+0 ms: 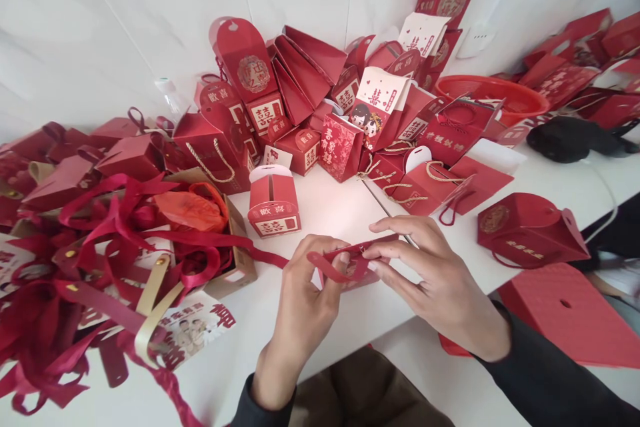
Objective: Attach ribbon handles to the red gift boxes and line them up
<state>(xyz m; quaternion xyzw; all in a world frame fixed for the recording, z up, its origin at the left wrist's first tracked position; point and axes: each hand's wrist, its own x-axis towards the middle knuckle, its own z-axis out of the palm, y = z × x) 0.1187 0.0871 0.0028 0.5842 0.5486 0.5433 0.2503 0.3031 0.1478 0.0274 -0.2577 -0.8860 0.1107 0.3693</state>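
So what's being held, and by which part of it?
A small red printed cardboard box: left hand at its left end and red strap, right hand near its top edge.

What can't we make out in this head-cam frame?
All in the head view:
Parts of the red item: covered by the left hand and right hand.
Bottom of the cardboard box: buried under ribbons.
Lower front of the red basin: behind a red bag.
Black object: too dark to identify.
Leftmost red boxes: cut by the left edge.
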